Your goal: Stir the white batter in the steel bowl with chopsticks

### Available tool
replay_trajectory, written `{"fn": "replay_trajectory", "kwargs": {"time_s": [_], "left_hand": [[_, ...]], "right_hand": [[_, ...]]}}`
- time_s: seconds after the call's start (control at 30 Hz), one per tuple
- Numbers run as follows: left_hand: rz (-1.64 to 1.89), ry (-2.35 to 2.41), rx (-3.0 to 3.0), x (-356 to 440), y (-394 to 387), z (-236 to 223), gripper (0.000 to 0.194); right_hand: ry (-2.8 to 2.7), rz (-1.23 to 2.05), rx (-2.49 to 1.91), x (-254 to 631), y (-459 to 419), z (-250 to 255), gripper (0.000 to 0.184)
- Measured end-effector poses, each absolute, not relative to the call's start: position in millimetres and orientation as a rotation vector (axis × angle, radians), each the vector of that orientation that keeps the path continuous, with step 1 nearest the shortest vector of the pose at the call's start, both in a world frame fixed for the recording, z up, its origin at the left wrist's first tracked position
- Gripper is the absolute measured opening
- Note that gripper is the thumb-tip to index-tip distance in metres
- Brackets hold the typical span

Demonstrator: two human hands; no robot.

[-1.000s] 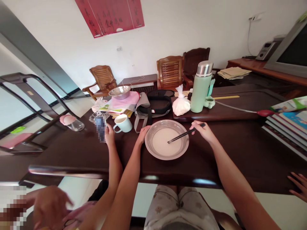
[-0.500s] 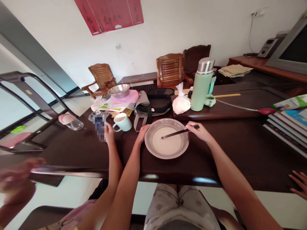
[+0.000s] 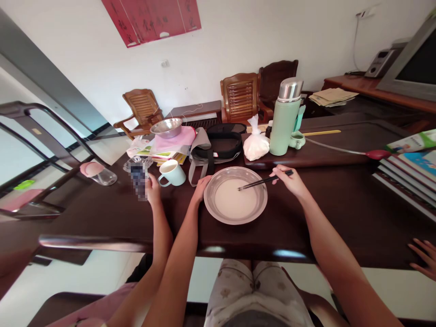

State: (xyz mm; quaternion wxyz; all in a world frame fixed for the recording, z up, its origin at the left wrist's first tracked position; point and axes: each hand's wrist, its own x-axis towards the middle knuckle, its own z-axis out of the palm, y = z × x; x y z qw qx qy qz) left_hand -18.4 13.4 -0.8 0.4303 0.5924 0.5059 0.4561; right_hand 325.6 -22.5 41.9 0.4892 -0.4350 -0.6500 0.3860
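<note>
A wide metal bowl (image 3: 235,221) stands on the dark wooden table, with a milky white liquid (image 3: 231,202) in it. My left hand (image 3: 203,187) is closed on the bowl's left rim, its fingertips partly hidden. Pinched in my right hand (image 3: 289,180) is a pair of black chopsticks (image 3: 261,181), slanting over the bowl's right rim with the tips at the liquid. Whether the tips dip below the surface I cannot tell. Behind the bowl sits a knotted plastic bag of white powder (image 3: 256,147).
Left of the bowl is a white mug (image 3: 174,173); another person's hand (image 3: 154,188) holds a pixelated object beside it. A green thermos (image 3: 285,125) stands behind, near a black-grey bag (image 3: 221,147). Books (image 3: 412,181) are stacked at right, above another hand (image 3: 424,259).
My right hand has moved right with the chopsticks, and their tips have shifted right and slightly up across the liquid. A blurred hand at far left has left its place over the table edge.
</note>
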Motion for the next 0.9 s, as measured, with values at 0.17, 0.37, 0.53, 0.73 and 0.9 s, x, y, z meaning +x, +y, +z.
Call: {"fn": "replay_trajectory", "kwargs": {"time_s": [0.17, 0.37, 0.53, 0.73, 0.9], "left_hand": [[1.127, 1.267, 1.476, -18.4, 12.0, 0.3, 0.043], [1.138, 1.275, 1.481, -17.2, 11.7, 1.7, 0.044], [1.123, 1.283, 1.488, -17.5, 11.4, 1.9, 0.043], [1.132, 1.275, 1.498, -16.4, 11.6, 2.3, 0.041], [1.121, 1.272, 1.457, -16.5, 11.6, 1.4, 0.043]], "right_hand": [[-1.696, 1.048, -0.989, 321.2, -23.5, 41.7, 0.036], [-1.565, 0.937, -1.055, 325.2, -22.7, 42.1, 0.037], [-1.691, 1.067, -0.989, 318.9, -24.9, 43.1, 0.038], [-1.54, 0.959, -1.055, 324.1, -22.0, 40.8, 0.039], [-1.692, 1.068, -0.993, 319.6, -23.3, 39.8, 0.039]]}}
